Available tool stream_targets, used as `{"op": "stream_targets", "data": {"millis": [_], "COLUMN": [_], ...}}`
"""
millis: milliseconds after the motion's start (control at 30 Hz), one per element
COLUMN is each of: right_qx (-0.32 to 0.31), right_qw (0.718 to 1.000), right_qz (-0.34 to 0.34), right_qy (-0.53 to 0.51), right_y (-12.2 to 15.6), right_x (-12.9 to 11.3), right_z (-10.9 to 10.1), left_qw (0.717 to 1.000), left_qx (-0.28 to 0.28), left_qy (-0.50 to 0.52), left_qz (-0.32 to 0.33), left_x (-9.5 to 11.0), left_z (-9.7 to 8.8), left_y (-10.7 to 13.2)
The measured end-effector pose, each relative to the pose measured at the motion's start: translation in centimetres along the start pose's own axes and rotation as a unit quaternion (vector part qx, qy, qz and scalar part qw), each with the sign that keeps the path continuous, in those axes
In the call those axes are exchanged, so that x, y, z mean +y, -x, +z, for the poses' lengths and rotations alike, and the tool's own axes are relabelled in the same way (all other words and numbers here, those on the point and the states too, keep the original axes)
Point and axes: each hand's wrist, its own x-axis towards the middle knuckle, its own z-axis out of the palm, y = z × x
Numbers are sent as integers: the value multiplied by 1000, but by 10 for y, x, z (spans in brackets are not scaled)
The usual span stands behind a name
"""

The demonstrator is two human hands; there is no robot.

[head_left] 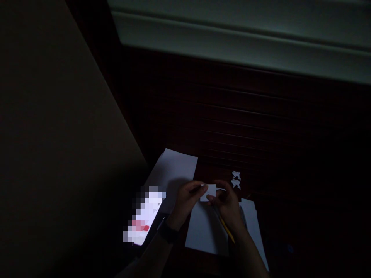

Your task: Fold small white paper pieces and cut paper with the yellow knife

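A small white square of paper (212, 188) is held up between both hands in dim light. My left hand (184, 199) pinches its left side with thumb and fingers, and a dark band circles that wrist. My right hand (228, 208) grips the lower right part of the same paper, its thumb on the near face. Below the right hand lies a yellow pencil (227, 229), partly hidden by it, on a white sheet (205, 231). Beyond that hand are small folded paper pieces (236, 180) with pointed edges.
A lit screen (146, 220), partly pixelated, glows to the left. White paper (176, 166) lies behind my left hand, and another sheet (256, 224) with a dark pen-like object (242, 216) on the right. Dark slatted panelling (232, 108) rises behind; a pale wall (58, 116) bounds the left.
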Motion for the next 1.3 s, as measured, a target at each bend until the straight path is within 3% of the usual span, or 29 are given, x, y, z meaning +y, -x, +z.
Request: {"op": "stream_targets", "data": {"millis": [133, 333, 600, 800, 933, 1100, 1300], "right_qx": [-25, 49, 81, 39, 48, 40, -28], "right_qw": [997, 996, 991, 995, 993, 993, 994], "right_qz": [-16, -40, -57, -47, -72, -68, -46], "right_qy": [69, 65, 91, 78, 74, 84, 95], "right_y": [0, -3, -6, -2, -2, -3, -4], "right_x": [-3, -2, -7, -9, -2, 0, -6], "right_z": [-5, -7, -9, -2, 1, -4, -10], "left_qw": [1000, 999, 996, 997, 997, 993, 995], "left_qx": [-13, -35, -86, -70, -74, -85, -42], "left_qy": [8, 23, -4, 17, 18, 64, 61], "left_qz": [-5, -21, 0, 3, 0, -43, -73], "left_x": [1, 0, 0, -7, -5, 2, 1], "left_z": [0, -4, -8, -3, -3, -4, -4], "left_y": [-1, 0, 0, 0, 1, 3, 1]}}
